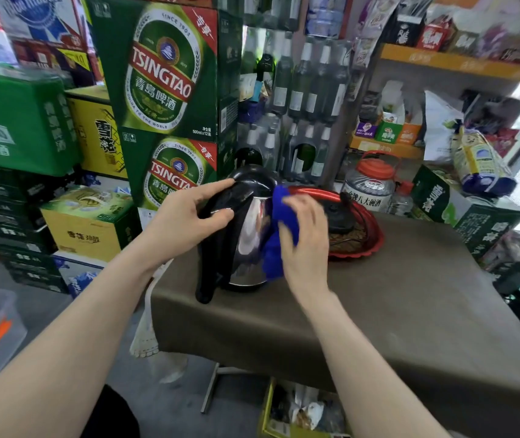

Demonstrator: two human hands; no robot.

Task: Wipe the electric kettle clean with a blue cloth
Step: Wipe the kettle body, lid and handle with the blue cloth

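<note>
The electric kettle (246,229) stands near the table's (378,311) left far corner. The left hand (189,216) clasps its handle; the right hand (306,235) presses the bunched blue cloth (279,216) against its steel side. A hard push could slide it off the edge.

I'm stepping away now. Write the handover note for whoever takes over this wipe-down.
Left hand: gripping the kettle's black handle, steadying it.
Right hand: pressing the blue cloth against the steel side.
Electric kettle: upright near the corner of the brown table, beside a red tray.
Done: wiping is under way; how much is clean can't be told.
Left: the remaining sides, lid and handle.
</note>
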